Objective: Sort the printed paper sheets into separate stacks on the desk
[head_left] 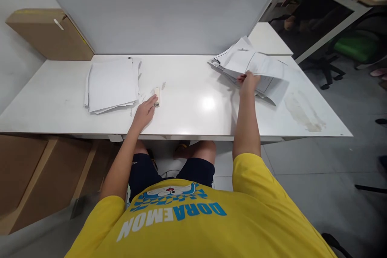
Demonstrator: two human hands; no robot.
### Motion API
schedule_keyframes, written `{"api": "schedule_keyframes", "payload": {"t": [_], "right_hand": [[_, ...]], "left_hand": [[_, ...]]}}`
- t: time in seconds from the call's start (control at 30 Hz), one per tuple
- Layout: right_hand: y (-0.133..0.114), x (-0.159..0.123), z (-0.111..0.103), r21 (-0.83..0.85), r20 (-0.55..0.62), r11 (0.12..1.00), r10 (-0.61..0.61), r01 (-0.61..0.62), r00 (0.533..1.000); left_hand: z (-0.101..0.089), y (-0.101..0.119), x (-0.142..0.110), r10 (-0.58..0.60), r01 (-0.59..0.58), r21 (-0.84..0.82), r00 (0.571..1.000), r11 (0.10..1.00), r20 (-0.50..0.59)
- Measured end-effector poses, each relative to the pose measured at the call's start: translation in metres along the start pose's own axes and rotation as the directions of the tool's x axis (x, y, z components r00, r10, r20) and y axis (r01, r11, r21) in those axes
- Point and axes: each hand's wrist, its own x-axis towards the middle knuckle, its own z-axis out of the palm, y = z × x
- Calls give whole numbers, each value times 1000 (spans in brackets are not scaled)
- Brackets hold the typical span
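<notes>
Two paper piles (pixel 112 84) (pixel 252 68) flanking stapler (pixel 157 96), cardboard box (pixel 50 34) behind

The right hand (pixel 248 82) covers part of the loose heap of printed white paper sheets (pixel 252 70), whose print is too small to read. The left hand's (pixel 145 112) fingertips hide one end of the small beige stapler (pixel 157 96).

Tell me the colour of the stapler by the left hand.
Cream or off-white; the stapler lies at the left hand's fingertips, seen in the head view.
</notes>
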Motion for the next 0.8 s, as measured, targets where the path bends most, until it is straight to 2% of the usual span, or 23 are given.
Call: {"api": "schedule_keyframes", "payload": {"t": [0.03, 0.1, 0.17, 0.2, 0.23, 0.37, 0.43, 0.57, 0.73, 0.8], "right_hand": [[6, -5, 3, 12, 38, 994, 111, -112, 993], [12, -16, 5, 3, 172, 938, 341, -347, 924], [15, -25, 2, -66, 367, 896, 432, -440, 824], [16, -28, -2, -94, 427, 890, 440, -446, 790], [17, -29, -6, -108, 447, 901, 421, -419, 790], [26, -26, -26, -109, 289, 965, 259, -237, 922], [31, -20, -33, -104, 254, 977, 209, -188, 944], [42, -7, -29, -207, 281, 976, 131, -74, 951], [52, 10, -6, -323, 338, 942, 20, 96, 941], [55, 11, 1, -378, 388, 894, -84, 241, 918]], "left_hand": [[0, -1, 0, 3, -3, -2, 1000, 1000, -4], [1, -2, 0, 9, -9, -7, 1000, 1000, -7], [1, -3, -1, 15, -15, -8, 1000, 1000, -5], [2, -3, -1, 17, -17, -6, 1000, 1000, -4], [2, -3, -1, 19, -19, -4, 1000, 1000, -5], [3, -3, -1, 19, -19, -13, 1000, 1000, -15], [3, -3, 0, 16, -16, -25, 1000, 1000, -15], [2, 0, -1, 6, -6, -38, 1000, 999, -18], [2, -1, -3, 9, -10, -49, 1000, 999, -11], [3, -5, -2, 28, -29, -48, 1000, 998, -14]]}}
